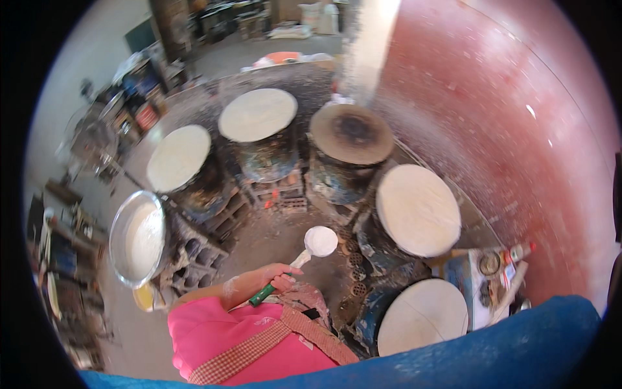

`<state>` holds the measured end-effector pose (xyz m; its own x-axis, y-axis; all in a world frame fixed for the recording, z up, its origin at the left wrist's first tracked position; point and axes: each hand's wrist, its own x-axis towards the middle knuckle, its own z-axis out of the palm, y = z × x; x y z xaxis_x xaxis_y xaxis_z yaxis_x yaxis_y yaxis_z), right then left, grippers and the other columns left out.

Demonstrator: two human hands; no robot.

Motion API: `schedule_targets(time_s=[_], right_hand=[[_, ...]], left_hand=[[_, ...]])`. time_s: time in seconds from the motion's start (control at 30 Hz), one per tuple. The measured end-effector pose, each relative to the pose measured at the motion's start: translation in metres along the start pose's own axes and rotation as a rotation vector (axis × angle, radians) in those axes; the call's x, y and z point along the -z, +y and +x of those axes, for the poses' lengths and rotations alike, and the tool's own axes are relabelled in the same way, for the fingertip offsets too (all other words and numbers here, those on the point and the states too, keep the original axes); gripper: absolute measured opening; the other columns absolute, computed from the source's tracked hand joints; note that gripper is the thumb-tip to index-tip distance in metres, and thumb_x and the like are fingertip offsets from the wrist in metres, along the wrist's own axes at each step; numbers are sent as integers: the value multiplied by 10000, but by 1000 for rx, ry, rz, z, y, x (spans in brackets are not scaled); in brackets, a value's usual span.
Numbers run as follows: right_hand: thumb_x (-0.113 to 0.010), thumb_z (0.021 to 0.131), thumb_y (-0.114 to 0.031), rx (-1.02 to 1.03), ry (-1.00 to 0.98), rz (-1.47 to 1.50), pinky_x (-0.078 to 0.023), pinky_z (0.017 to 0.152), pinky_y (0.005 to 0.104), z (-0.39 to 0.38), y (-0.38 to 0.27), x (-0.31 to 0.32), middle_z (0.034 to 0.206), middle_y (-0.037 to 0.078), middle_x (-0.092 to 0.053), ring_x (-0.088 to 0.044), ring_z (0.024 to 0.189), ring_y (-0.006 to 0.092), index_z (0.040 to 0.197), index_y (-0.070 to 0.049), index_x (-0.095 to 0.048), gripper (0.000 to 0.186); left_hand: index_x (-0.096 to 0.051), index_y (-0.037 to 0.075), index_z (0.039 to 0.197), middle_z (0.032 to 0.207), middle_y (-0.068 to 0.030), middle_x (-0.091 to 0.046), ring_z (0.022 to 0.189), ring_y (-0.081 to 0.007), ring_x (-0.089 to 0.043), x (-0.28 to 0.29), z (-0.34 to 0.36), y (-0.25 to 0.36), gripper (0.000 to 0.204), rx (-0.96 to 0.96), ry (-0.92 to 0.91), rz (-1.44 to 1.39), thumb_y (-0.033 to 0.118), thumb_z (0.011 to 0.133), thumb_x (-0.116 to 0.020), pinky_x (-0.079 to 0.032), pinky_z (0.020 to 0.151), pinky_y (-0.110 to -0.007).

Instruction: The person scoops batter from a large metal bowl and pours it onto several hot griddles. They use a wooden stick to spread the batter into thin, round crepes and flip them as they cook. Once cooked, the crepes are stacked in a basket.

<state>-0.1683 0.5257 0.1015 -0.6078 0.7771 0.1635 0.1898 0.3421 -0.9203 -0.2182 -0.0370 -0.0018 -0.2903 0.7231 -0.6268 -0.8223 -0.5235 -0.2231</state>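
My left hand point(282, 277) is closed around the green-handled ladle point(320, 242). White batter fills its bowl, which is held out to the right over the floor, between the round stoves. My right hand is out of view. To the far right, a round griddle point(418, 211) is covered by a pale, thin sheet of batter, and a nearer one point(424, 319) carries a similar pale round. Two more pale rounds lie on the back griddle point(258, 115) and the left griddle point(179, 158). Between the back and right ones, a griddle point(352, 133) is bare and browned, dark at its centre.
At left a large metal basin point(137, 240) of white batter stands beside hollow blocks point(197, 259). A fan point(91, 139) stands behind it. A cluttered small table point(476, 285) is at right, by the red wall point(492, 129). Blue cloth-like material point(453, 353) crosses the lower edge.
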Motion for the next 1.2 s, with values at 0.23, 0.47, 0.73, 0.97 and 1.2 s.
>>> schedule_targets(time_s=[0.23,0.47,0.73,0.97,1.2], right_hand=[[-636,756,-156,348,-1056,-289,-441,527,249,-74,-18,-319,674,46,-584,-519,578,103,932,46,-607,269],[-653,708,-193,1084,-1696,-146,-449,621,325,-394,-194,-528,739,152,-621,-598,675,248,877,-19,-623,245],[-557,744,-342,2062,-1689,-487,-475,586,417,-730,-270,-555,694,143,-624,-616,655,307,733,-102,-644,255],[-582,747,-359,1833,-1900,-588,-475,582,423,-704,-221,-544,682,158,-618,-610,644,321,763,-92,-640,273],[-643,742,-273,1433,-1818,-17,-476,549,386,-653,-233,-501,679,152,-617,-606,616,311,831,-70,-636,221]], left_hand=[[-393,261,1185,554,24,-295,373,-33,-239,69,-129,-70,290,-700,-206,-184,201,907,-451,-197,277,-163],[-281,232,1303,669,-34,-414,431,-104,-382,189,-270,-108,523,-1400,46,-116,99,848,-501,-290,294,-179],[-459,65,972,562,-13,-440,405,-92,-405,444,-323,-50,167,-1412,828,-213,136,821,-464,-311,339,-223],[-443,32,711,524,-22,-442,446,-88,-413,443,-336,-40,208,-1461,544,-351,185,847,-481,-334,405,-216],[-452,199,977,520,44,-290,350,-20,-247,299,-452,-31,91,-1313,215,-807,177,889,-460,-164,253,-169]])
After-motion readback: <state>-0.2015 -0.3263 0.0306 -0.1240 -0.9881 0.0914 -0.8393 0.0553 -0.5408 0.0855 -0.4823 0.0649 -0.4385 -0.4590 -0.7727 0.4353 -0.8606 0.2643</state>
